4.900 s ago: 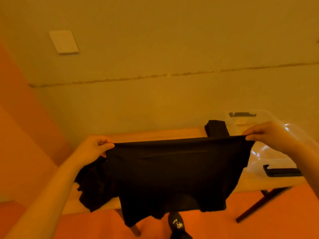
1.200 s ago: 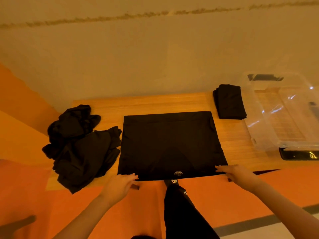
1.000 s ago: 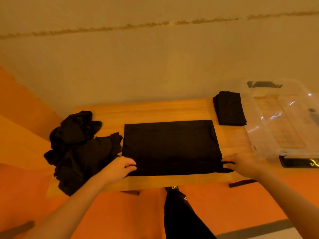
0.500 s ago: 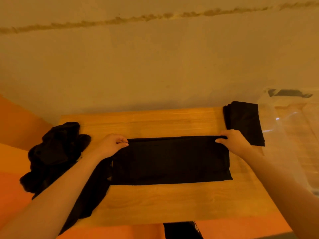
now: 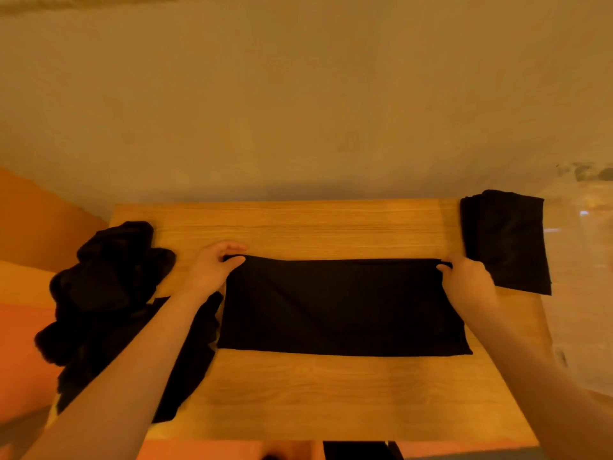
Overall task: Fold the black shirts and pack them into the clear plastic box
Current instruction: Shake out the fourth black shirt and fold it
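A black shirt point(image 5: 341, 307) lies on the wooden table point(image 5: 298, 393), folded into a wide flat band. My left hand point(image 5: 212, 270) pinches its far left corner. My right hand point(image 5: 467, 283) pinches its far right corner. A folded black shirt point(image 5: 507, 240) lies to the right, beside the clear plastic box point(image 5: 583, 260) at the right edge. The box's inside is blurred.
A heap of unfolded black shirts point(image 5: 109, 293) covers the table's left end and hangs over its edge. A plain wall stands right behind the table. Bare wood shows along the near and far sides of the band.
I laid the held shirt flat, took its near edge with both hands and folded it away from me onto the far edge. The view has moved closer over the table.
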